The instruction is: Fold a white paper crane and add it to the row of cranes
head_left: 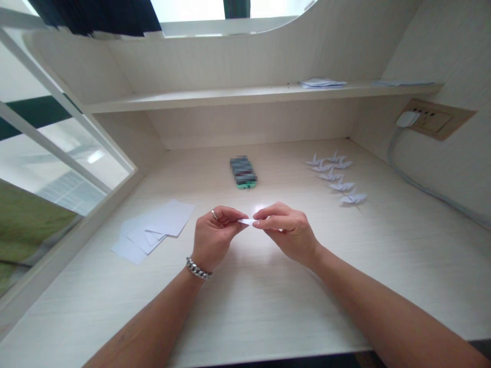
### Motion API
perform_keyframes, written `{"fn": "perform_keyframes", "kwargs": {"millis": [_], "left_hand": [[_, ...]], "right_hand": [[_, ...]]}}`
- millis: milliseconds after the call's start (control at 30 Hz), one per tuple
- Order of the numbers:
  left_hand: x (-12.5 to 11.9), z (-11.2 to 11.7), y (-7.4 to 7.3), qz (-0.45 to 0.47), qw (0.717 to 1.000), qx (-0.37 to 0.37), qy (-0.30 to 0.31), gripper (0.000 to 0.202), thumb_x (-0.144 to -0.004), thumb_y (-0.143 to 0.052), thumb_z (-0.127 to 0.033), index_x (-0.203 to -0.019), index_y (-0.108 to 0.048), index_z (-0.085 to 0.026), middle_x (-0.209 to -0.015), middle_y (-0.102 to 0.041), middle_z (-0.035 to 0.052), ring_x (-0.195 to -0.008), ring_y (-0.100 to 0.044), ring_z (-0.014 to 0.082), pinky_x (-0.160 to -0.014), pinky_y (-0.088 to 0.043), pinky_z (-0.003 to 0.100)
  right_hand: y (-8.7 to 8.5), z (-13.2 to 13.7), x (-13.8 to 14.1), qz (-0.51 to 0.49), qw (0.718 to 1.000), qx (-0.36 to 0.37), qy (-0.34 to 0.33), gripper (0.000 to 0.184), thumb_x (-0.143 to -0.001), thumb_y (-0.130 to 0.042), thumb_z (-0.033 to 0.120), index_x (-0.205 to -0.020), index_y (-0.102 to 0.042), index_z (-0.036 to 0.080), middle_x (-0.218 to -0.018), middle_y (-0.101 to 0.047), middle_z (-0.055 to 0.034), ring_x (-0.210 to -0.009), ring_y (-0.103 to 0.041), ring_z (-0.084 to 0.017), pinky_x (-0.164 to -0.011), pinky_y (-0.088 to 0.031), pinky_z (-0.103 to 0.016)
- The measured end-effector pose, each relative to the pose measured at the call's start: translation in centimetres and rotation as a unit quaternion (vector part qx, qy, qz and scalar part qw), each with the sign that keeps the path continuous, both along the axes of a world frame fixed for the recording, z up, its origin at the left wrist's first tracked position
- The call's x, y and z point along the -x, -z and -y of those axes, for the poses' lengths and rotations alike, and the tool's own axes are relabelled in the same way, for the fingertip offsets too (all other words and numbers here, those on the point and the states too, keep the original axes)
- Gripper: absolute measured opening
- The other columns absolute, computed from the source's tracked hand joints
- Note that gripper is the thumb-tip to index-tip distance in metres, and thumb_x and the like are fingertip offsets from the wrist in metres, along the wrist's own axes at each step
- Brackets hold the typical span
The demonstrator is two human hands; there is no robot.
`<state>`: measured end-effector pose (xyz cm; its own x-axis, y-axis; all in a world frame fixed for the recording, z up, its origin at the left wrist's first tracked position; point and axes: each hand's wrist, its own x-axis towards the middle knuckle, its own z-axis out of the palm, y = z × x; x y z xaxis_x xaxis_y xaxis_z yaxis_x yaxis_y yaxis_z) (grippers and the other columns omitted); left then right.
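A small folded piece of white paper (248,222) is pinched between both hands above the middle of the desk. My left hand (218,230), with a ring and a chain bracelet, grips its left end between thumb and fingers. At the right end, the thumb and fingertips of my right hand (287,227) close on it. Most of the folded paper is covered by the fingers, so its full shape is hidden. Several white paper cranes (332,175) stand grouped to the right, beyond my right hand. Loose white paper sheets (169,217) lie overlapping to the left of my left hand.
A phone-like object (244,173), blurred out, with a green end lies behind the hands. Above the desk (245,306) runs a shelf (215,97) bearing a paper stack (322,83). A grey cable (414,184) hangs from the wall socket (437,120) at the right.
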<state>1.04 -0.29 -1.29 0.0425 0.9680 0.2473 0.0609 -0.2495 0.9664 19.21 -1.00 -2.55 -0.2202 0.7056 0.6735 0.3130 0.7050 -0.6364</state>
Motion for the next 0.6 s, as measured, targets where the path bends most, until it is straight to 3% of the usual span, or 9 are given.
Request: {"fn": "perform_keyframes", "kwargs": {"millis": [133,233,300,367,433,533,600], "left_hand": [[0.0,-0.1,0.0,0.033,0.999,0.031,0.009,0.026,-0.062,-0.082,-0.026,-0.078,-0.066,-0.015,-0.076,-0.074,0.0056,-0.074,-0.072,0.0206,-0.073,-0.059,0.033],[-0.1,-0.2,0.0,0.050,0.996,0.065,0.031,0.033,-0.060,-0.084,-0.024,-0.086,-0.066,-0.015,-0.078,-0.075,0.0053,-0.075,-0.072,0.0203,-0.071,-0.059,0.031],[-0.1,-0.2,0.0,0.030,0.994,0.084,0.059,0.032,-0.061,-0.083,-0.025,-0.087,-0.066,-0.014,-0.080,-0.075,0.0064,-0.076,-0.071,0.0201,-0.071,-0.058,0.031],[-0.1,-0.2,0.2,-0.011,0.994,0.084,0.066,0.025,-0.065,-0.080,-0.027,-0.082,-0.067,-0.013,-0.079,-0.075,0.0069,-0.073,-0.070,0.0189,-0.068,-0.057,0.030],[0.0,-0.1,0.2,-0.055,0.996,0.053,0.040,0.020,-0.070,-0.077,-0.029,-0.078,-0.068,-0.013,-0.074,-0.073,0.0058,-0.068,-0.068,0.0171,-0.065,-0.055,0.028],[0.2,0.1,0.2,-0.135,0.990,-0.048,0.000,0.012,-0.073,-0.073,-0.026,-0.079,-0.070,-0.015,-0.074,-0.070,0.0041,-0.067,-0.065,0.0150,-0.064,-0.053,0.027],[0.3,0.3,0.1,-0.186,0.975,-0.121,-0.007,0.006,-0.076,-0.071,-0.022,-0.079,-0.072,-0.017,-0.076,-0.069,0.0039,-0.069,-0.063,0.0144,-0.066,-0.052,0.027]], "right_hand": [[0.4,0.0,0.6,-0.058,0.990,0.128,0.002,0.014,-0.082,-0.065,0.024,-0.092,-0.074,0.024,-0.088,-0.073,-0.0048,-0.076,-0.066,-0.018,-0.068,-0.052,-0.031],[0.8,-0.3,1.1,-0.133,0.960,0.248,-0.012,0.013,-0.079,-0.069,0.029,-0.087,-0.070,0.019,-0.071,-0.069,-0.0025,-0.061,-0.060,-0.015,-0.057,-0.048,-0.027],[1.0,-0.6,1.2,-0.183,0.939,0.290,-0.029,0.015,-0.076,-0.071,0.030,-0.082,-0.066,0.018,-0.068,-0.067,-0.0013,-0.059,-0.059,-0.014,-0.055,-0.046,-0.026],[1.0,-0.8,1.1,-0.197,0.932,0.304,-0.035,0.017,-0.075,-0.072,0.031,-0.081,-0.064,0.017,-0.070,-0.067,-0.0017,-0.062,-0.060,-0.014,-0.058,-0.047,-0.027],[0.9,-0.9,0.9,-0.154,0.943,0.295,-0.021,0.015,-0.076,-0.070,0.030,-0.077,-0.064,0.017,-0.073,-0.067,-0.0025,-0.067,-0.062,-0.015,-0.062,-0.049,-0.028],[0.4,-0.5,0.7,-0.075,0.966,0.245,0.011,0.010,-0.078,-0.068,0.027,-0.080,-0.068,0.018,-0.078,-0.069,-0.0033,-0.074,-0.063,-0.017,-0.070,-0.051,-0.031],[0.3,-0.2,0.7,-0.076,0.973,0.215,0.016,0.009,-0.079,-0.068,0.025,-0.085,-0.071,0.020,-0.082,-0.071,-0.0038,-0.077,-0.065,-0.018,-0.072,-0.052,-0.031]]}}
